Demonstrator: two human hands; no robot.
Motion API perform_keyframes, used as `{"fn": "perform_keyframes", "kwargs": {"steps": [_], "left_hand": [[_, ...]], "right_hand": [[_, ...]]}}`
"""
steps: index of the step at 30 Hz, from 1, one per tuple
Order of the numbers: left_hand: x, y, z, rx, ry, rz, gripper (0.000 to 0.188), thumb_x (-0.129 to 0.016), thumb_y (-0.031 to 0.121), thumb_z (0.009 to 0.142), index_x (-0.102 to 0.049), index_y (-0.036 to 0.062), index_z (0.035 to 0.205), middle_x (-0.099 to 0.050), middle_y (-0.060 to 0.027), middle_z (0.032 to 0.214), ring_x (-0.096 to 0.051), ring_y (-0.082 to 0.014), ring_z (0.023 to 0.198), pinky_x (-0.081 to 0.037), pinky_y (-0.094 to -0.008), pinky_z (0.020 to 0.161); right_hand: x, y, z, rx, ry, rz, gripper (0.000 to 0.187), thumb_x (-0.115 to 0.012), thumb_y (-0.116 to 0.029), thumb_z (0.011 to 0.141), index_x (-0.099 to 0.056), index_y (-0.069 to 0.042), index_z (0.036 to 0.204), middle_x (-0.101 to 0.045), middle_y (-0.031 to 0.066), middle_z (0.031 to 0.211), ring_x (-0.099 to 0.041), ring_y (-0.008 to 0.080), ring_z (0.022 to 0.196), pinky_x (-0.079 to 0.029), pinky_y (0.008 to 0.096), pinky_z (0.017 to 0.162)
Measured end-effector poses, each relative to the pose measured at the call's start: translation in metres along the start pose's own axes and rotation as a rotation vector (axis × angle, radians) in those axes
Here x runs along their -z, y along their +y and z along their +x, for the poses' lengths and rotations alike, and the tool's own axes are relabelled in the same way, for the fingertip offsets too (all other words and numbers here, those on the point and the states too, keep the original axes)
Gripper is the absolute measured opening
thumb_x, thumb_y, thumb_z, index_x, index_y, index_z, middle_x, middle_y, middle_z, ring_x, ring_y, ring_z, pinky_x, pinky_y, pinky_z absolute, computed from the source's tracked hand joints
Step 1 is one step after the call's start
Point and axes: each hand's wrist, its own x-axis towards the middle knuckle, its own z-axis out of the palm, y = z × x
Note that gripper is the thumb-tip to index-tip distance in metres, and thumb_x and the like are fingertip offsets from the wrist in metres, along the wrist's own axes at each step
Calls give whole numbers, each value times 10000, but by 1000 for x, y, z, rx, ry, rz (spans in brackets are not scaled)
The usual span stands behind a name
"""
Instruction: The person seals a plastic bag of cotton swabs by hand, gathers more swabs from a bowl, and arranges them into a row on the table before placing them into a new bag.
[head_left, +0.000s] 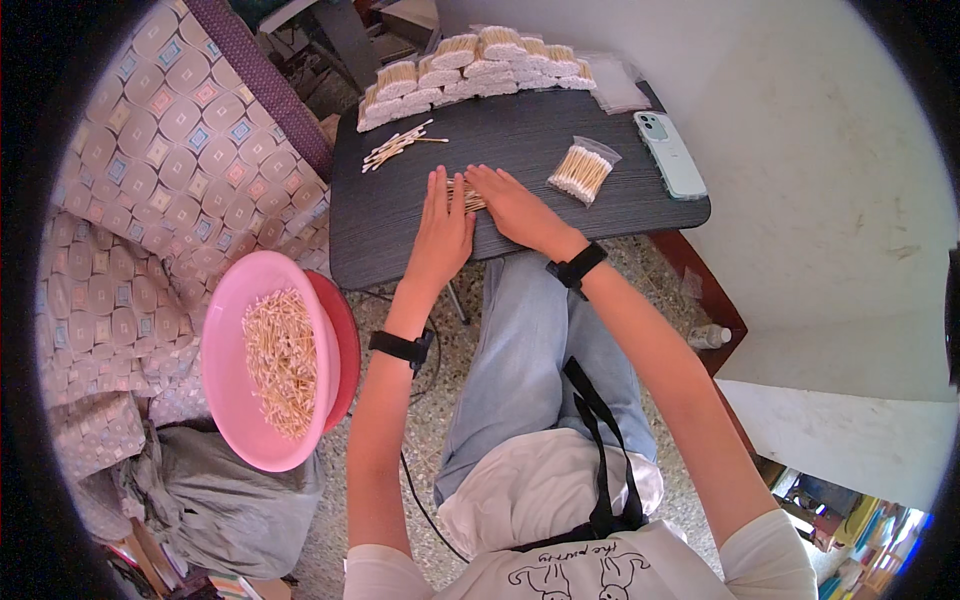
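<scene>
The left hand and the right hand are close together, low over the table. Their fingers are out long and not curled up in a fist. I cannot tell if they squeeze hard. A small bunch of cotton swabs lies on the table right between the two hands, under the fingers. The fingers hide part of it, and some sticks show in the gap.

The hands are near the front edge of the black table, the edge by the person's knees. There is bare black top to the left of the left hand, and more bare top past the fingertips, in the middle.

Up and to the left, near the table's left edge, is a loose pile of swabs. To the right of the right hand, a clear bag full of swabs lies flat, apart from the hand. Past it, a pale phone lies along the right edge, near the wall. Along the far edge, packed bags of swabs are heaped up, with flat clear bags beside them.

Off the table's left side, a pink bowl holds many swabs.
</scene>
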Motion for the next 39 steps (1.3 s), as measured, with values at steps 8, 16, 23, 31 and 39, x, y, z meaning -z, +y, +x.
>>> {"fn": "perform_keyframes", "kwargs": {"steps": [8, 16, 23, 31, 39], "left_hand": [[1, -11, 7, 171, 181, -437, 452, -421, 220, 965, -351, 11, 1359, -287, -191, 1447, -260, -356, 1346, -240, -393, 1087], [-12, 10, 28, 307, 180, -634, 445, -371, 273, 981, -381, -4, 1329, -359, -224, 1389, -296, -364, 1323, -258, -410, 1075], [8, -16, 8, 14, 95, -356, 461, -475, 242, 938, -391, 7, 1326, -406, -173, 1364, -360, -335, 1284, -265, -428, 1075], [7, -11, 4, -85, 5, -143, 439, -558, 148, 890, -457, 31, 1301, -482, -152, 1254, -444, -327, 1179, -364, -382, 996], [-5, -5, 13, -44, 151, -269, 422, -562, 146, 885, -477, 5, 1274, -491, -166, 1210, -472, -318, 1110, -399, -378, 941]], "right_hand": [[3, -2, 2, -94, 64, 176, 381, -385, -6, 911, -430, -7, 1289, -467, 192, 1309, -417, 321, 1248, -284, 417, 1081], [0, -17, 23, -330, 117, 464, 344, -446, -9, 859, -501, 29, 1197, -530, 220, 1211, -474, 374, 1154, -397, 425, 966], [9, 6, 2, -86, 93, 275, 324, -457, -69, 910, -515, -8, 1223, -532, 179, 1240, -493, 336, 1153, -373, 402, 996], [12, -1, -10, -14, 77, 67, 365, -549, -130, 877, -534, -8, 1221, -518, 160, 1266, -476, 310, 1181, -381, 388, 1004], [14, 3, -10, -87, 127, 183, 378, -581, -119, 860, -534, -5, 1217, -558, 162, 1220, -538, 314, 1112, -431, 373, 949]]}}
